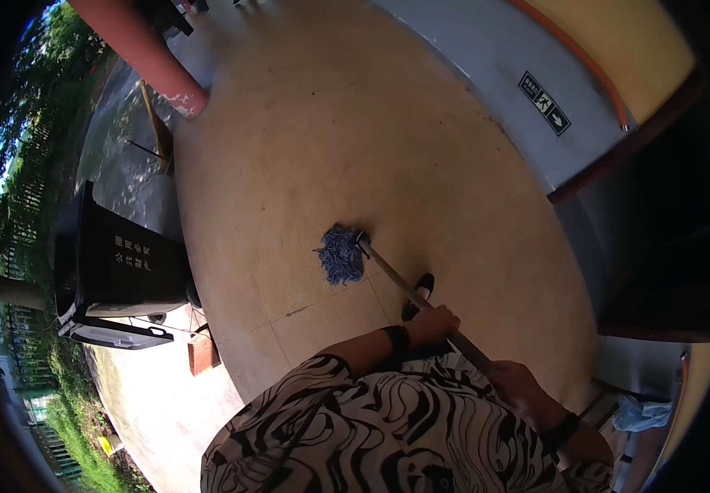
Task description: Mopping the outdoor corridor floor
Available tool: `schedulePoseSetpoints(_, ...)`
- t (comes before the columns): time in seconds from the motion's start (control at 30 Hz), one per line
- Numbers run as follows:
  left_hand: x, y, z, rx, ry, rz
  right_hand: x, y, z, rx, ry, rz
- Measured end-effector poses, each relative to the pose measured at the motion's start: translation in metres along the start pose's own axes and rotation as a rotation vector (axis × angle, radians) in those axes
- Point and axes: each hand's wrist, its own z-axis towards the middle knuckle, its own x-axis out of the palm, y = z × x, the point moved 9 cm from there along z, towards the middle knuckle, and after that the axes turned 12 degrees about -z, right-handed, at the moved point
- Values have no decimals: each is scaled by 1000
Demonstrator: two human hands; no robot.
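Observation:
A string mop's blue-grey head [341,256] lies spread on the tan floor [355,154] ahead of me. Its wooden handle [395,278] slants from the mop head back towards my right side. My left hand [435,323] is wrapped around the middle of the handle. Farther up, close to my body, my right hand [516,383] grips the same handle. The handle's far end is hidden behind the right hand and arm. One dark shoe [424,285] shows just beyond the left hand, partly behind the handle.
To the left stands a black wheeled bin [130,259] bearing writing, with a brick-red block [202,354] near it. A broom [156,126] is by the red pillar [145,52]. On the right, a grey wall [490,68] carries an exit sign [545,103], beside a dark doorway [657,246].

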Motion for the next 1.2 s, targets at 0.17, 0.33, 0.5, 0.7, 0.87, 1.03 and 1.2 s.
schedulePoseSetpoints(0.17, -67, 54, 36, -55, -93, -14, -20, 103, 48, 3, 112, -136)
schedulePoseSetpoints(0.33, -142, 138, 46, -318, -300, -57, -11, 208, 126, -134, 87, -716)
schedulePoseSetpoints(0.5, -225, 191, 33, -542, -616, -99, 28, 316, 181, -481, 144, -1283)
schedulePoseSetpoints(0.7, -318, 208, 64, -451, -881, -127, 9, 437, 205, -567, 23, -1300)
schedulePoseSetpoints(0.87, -375, 208, 131, -472, -729, -214, -34, 509, 202, -463, -86, -1221)
schedulePoseSetpoints(1.03, -411, 206, 198, -301, -493, -210, -67, 522, 191, -372, -255, -1035)
schedulePoseSetpoints(1.2, -401, 181, 278, -49, -175, -172, -100, 486, 176, -151, -410, -686)
